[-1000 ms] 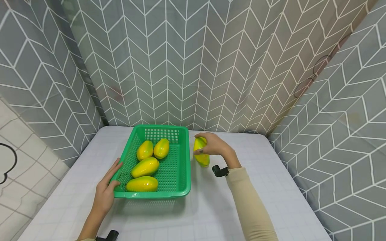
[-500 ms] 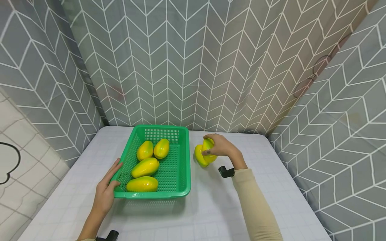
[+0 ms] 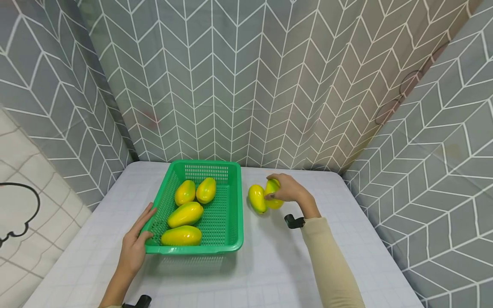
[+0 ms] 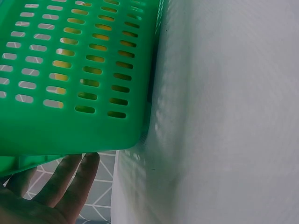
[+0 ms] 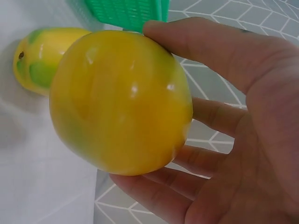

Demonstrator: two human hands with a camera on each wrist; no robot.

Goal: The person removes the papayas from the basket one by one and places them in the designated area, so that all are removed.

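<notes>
My right hand (image 3: 286,188) holds a yellow-green mango (image 3: 274,201), fingers and thumb curled round its sides. The right wrist view shows this mango (image 5: 121,102) large, with the thumb at one side and the fingers at the other. Just left of it a second mango (image 3: 257,199) lies on the table. My left hand (image 3: 133,248) grips the near-left corner of a green plastic basket (image 3: 239,214); from the left wrist, fingertips (image 4: 91,161) show right at the basket's rim. Several mangoes (image 3: 186,214) lie inside, mostly along the basket's left side.
The table has a white, faintly gridded cover (image 3: 269,265). Grey curtains (image 3: 246,85) with a white zigzag pattern hang behind it and at both sides. A black wrist camera (image 3: 294,221) sits on the right wrist.
My right hand has moved right with the held mango, away from the basket, uncovering the second mango beside it. The left hand and basket stay in place.
</notes>
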